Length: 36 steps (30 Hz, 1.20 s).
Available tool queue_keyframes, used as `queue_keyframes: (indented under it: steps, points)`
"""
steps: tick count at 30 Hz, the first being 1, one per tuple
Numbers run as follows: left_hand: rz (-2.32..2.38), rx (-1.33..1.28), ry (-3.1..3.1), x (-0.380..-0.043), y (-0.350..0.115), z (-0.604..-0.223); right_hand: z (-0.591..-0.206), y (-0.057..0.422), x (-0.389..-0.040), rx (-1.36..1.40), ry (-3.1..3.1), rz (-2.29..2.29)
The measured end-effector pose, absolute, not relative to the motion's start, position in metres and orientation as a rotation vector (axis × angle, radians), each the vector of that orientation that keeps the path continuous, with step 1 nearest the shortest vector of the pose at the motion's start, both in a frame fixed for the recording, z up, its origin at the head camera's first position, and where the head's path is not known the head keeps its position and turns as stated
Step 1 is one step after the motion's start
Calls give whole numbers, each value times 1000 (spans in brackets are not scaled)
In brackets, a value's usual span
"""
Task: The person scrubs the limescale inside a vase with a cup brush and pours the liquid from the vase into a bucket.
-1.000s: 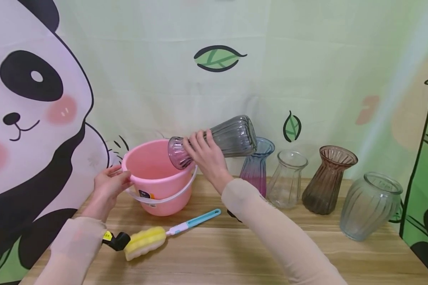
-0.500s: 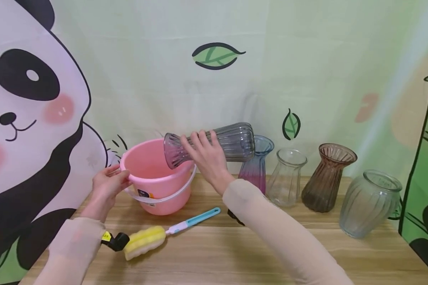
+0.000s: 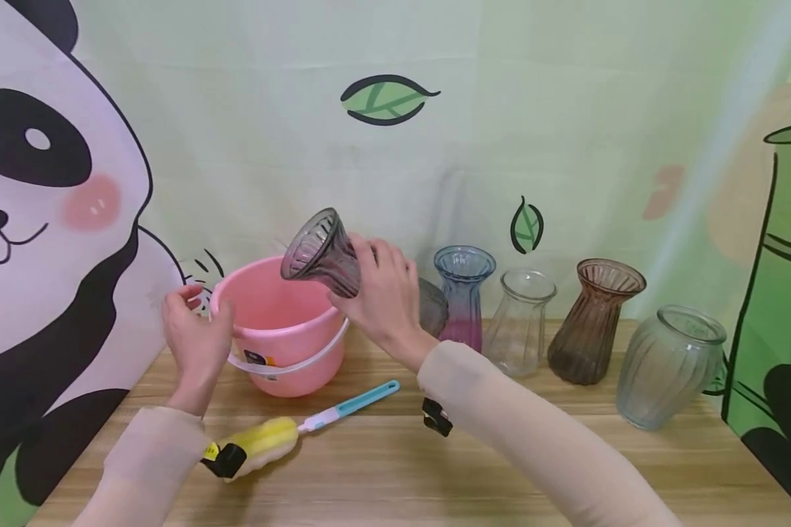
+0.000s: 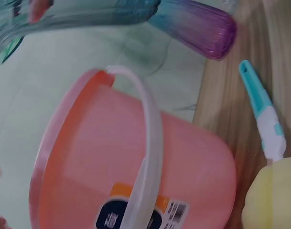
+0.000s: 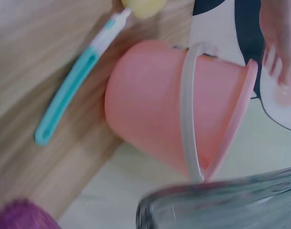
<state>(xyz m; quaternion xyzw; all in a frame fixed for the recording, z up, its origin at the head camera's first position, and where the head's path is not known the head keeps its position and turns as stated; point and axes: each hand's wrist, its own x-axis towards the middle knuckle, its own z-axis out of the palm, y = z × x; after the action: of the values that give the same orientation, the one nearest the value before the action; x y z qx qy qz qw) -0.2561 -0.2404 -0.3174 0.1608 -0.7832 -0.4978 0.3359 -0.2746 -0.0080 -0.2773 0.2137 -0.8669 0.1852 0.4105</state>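
My right hand (image 3: 385, 296) grips a grey ribbed glass vase (image 3: 326, 260) round its narrow neck. The vase tilts, its flared mouth up and to the left above the rim of the pink bucket (image 3: 290, 366); its base, partly behind my hand, points down to the right. My left hand (image 3: 198, 333) is raised beside the bucket's left rim, fingers loosely bent and holding nothing. In the right wrist view a gap shows between the left hand (image 5: 281, 43) and the rim. A sponge brush (image 3: 352, 406) with a yellow head and a blue-white handle lies in front of the bucket.
To the right stand a blue-and-purple vase (image 3: 464, 293), a clear vase (image 3: 521, 322), a brown vase (image 3: 593, 322) and a rounded pale glass vase (image 3: 669, 373). Behind the wooden table (image 3: 501, 468) hangs a printed cloth (image 3: 270, 146) with a panda.
The grey vase has turned from mouth-down over the bucket to mouth-up, its base lowered. My left hand has let go of the bucket rim.
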Motion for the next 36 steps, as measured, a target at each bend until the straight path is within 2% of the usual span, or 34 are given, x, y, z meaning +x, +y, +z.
queue_keyframes:
  steps: [6,10,16,25,36]
  points:
    - [-1090,-319,-1879,-249,-194,-322,-286,0,-269,468,-2315,943]
    - [-1100,-578,-2053,-244,-163,-334,-298,10,-268,420,-2361,1115]
    - [-1147,-576,-2357,-248,-124,-356,-324,27,-270,367,-2388,1223]
    - [-1274,-510,-2456,-261,-85,-380,-358,56,-273,430,-2416,1325]
    - [-1137,-414,-2362,-282,-63,-380,-355,82,-280,553,-2443,1459]
